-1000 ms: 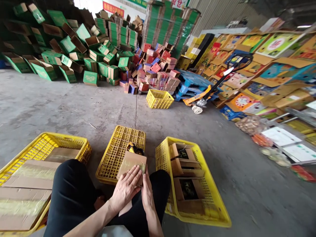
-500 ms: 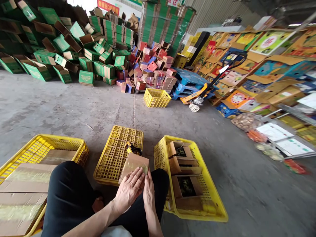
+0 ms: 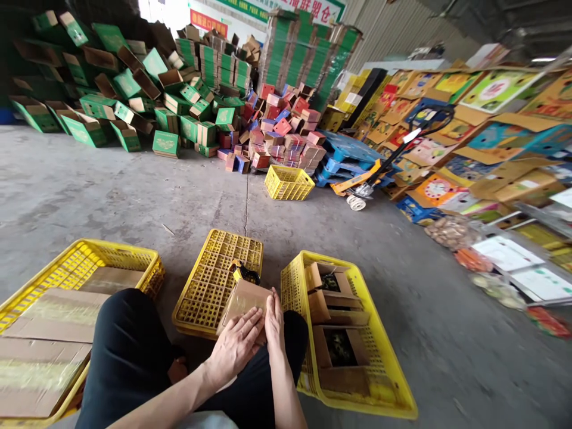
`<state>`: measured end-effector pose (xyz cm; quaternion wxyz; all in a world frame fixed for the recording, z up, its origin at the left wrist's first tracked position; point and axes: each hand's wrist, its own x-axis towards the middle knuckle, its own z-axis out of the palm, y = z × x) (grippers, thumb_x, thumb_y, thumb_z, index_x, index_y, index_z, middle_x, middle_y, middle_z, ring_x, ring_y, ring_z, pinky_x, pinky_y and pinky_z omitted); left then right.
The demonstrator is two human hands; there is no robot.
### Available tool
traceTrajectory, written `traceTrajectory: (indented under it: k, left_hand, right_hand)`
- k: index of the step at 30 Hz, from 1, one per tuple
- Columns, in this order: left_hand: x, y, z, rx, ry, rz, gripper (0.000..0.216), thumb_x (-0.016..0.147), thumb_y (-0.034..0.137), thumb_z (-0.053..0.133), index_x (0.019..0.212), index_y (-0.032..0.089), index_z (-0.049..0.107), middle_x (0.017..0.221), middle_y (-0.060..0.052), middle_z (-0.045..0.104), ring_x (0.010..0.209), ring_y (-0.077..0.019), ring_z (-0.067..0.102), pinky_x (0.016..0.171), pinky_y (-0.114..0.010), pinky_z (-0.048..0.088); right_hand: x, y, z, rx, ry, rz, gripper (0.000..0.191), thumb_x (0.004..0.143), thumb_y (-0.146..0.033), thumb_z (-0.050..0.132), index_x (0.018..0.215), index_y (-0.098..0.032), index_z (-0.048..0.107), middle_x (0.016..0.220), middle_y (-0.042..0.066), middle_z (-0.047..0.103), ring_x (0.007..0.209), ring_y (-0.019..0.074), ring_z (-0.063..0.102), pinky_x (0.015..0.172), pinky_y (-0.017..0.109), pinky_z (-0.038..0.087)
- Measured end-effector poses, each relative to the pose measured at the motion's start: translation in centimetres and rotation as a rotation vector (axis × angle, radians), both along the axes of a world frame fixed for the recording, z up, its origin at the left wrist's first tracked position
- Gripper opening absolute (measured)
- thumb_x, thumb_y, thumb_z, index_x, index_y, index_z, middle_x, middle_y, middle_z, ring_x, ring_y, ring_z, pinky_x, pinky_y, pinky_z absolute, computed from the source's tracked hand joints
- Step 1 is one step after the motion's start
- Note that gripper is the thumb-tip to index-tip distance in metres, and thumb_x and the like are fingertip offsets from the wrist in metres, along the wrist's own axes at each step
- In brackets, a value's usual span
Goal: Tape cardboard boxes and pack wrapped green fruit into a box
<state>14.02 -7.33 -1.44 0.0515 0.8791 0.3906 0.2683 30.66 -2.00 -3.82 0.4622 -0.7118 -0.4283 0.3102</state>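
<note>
A small closed cardboard box [image 3: 250,298] with clear tape across its top is tilted at my knees, over the near edge of an upturned yellow crate [image 3: 201,286]. My left hand [image 3: 236,342] lies flat on the box's near top edge, fingers stretched out together. Along the box's right side rests my right hand [image 3: 274,322], its fingers straight and pressed to the cardboard. The box's underside is hidden. Just behind the box, a yellow and black tape dispenser [image 3: 243,271] sits on the crate.
At right, a yellow crate [image 3: 388,357] holds open cardboard boxes [image 3: 344,381] with dark contents. Another yellow crate [image 3: 154,268] at left holds taped boxes [image 3: 40,363]. Farther off are a yellow basket [image 3: 289,185], a pallet jack [image 3: 379,173], and piled green cartons [image 3: 166,143].
My right hand has slid forward along the box's side to its far corner. My left hand stays flat near the near edge. The view has shifted slightly left and up.
</note>
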Motion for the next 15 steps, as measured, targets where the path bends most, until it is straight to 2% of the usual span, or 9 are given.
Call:
traceTrajectory:
  k: [7,10,15]
  left_hand:
    - [-3.5,1.8,1.6,-0.021,-0.044,-0.009,0.063,0.105,0.055,0.052,0.156,0.019,0.05,0.154,-0.013,0.059,0.144,-0.0277,0.055,0.116,-0.043,0.045]
    - [-4.6,2.5,2.0,-0.036,-0.046,0.028,0.056,0.108,0.05,0.046,0.156,0.02,0.05,0.154,-0.012,0.06,0.143,-0.0265,0.055,0.116,-0.043,0.044]
    - [-4.8,2.5,1.9,-0.017,-0.039,0.075,0.051,0.11,0.04,0.043,0.157,0.022,0.049,0.155,-0.01,0.059,0.145,-0.0248,0.053,0.119,-0.043,0.039]
  right_hand:
    - [-0.6,0.2,0.0,0.032,-0.073,-0.006,0.086,0.093,-0.079,0.04,0.141,-0.011,0.065,0.149,0.019,0.062,0.14,0.0306,0.058,0.116,0.04,0.047]
    - [-0.9,0.1,0.1,0.047,-0.058,-0.025,0.084,0.093,-0.079,0.043,0.139,-0.013,0.067,0.146,0.018,0.065,0.138,0.0306,0.061,0.113,0.039,0.05]
    - [-1.3,-0.2,0.4,0.026,-0.074,-0.029,0.095,0.091,-0.085,0.037,0.144,-0.01,0.062,0.146,0.021,0.063,0.136,0.0327,0.062,0.111,0.04,0.052]
